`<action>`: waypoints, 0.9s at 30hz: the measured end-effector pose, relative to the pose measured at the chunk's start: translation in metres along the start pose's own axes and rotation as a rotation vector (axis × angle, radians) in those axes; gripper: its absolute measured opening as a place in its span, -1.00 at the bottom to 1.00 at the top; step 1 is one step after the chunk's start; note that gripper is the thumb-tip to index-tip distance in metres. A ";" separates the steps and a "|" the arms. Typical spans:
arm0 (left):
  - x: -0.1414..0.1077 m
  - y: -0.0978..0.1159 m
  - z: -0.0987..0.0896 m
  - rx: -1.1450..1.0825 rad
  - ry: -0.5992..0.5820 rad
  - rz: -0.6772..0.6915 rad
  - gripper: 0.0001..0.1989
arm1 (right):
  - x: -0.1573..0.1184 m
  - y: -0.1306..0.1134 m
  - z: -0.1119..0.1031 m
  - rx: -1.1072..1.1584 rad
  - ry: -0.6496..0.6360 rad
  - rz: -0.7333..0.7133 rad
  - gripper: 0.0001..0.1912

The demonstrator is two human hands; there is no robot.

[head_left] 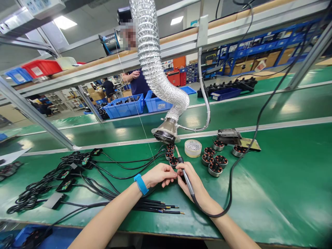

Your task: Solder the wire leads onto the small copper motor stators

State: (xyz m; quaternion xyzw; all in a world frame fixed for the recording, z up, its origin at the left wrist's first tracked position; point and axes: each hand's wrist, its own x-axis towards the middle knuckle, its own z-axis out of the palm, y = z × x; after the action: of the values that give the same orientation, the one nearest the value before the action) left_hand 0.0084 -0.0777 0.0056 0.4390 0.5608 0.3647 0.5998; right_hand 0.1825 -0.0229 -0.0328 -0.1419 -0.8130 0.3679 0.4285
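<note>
A soldering iron (188,182) lies in the grip of my right hand (193,183), its tip pointing up toward the fume hood. My left hand (161,173), with a blue band at the wrist, is pinched, its fingertips meeting the right hand's; what they hold is too small to make out. Just beyond the hands, round motor parts (173,162) with orange-marked insides stand below the hood (166,130). More such parts (215,169) sit to the right, beside a round tin (193,148). Black cables (153,204) with bare copper ends lie under my left forearm.
Bundled cables with small boards (66,184) cover the left of the green bench (293,180). A silver duct (166,86) hangs over the middle. A metal stand (229,137) is at the back right. Behind are blue bins (126,108) and a person (137,83).
</note>
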 end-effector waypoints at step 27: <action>-0.001 -0.002 0.000 -0.074 -0.084 -0.063 -0.44 | 0.002 -0.005 0.000 -0.004 0.066 0.031 -0.69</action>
State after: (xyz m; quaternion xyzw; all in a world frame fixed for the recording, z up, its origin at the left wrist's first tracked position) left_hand 0.0079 -0.0791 0.0045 0.4138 0.5348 0.3473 0.6497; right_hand 0.1816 -0.0251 -0.0278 -0.1676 -0.7968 0.3679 0.4490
